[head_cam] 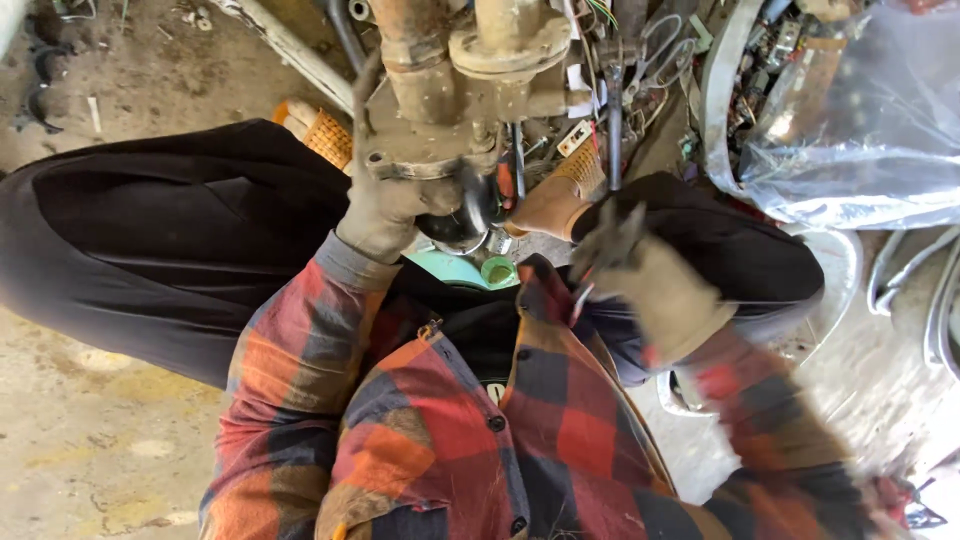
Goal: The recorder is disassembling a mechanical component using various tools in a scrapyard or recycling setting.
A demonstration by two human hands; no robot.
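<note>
Left hand: gloved, fingers wrapped around the lower edge of the pump body, a firm closed hold on its flange.
Pump body: grimy, rust-brown cast metal part with pipe stubs on top, held between the person's knees, above the lap; a dark round part hangs at its underside, just beside the left hand.
Right hand: gloved and blurred, raised over the right knee, well apart from the pump body; closed around a thin dark tool that sticks up from the fist; the kind of tool cannot be told.
Shirt: red, orange and navy plaid.
Trousers: black, knees spread.
Bag: clear plastic, upper right, over scrap metal.
Floor: stained concrete.
</note>
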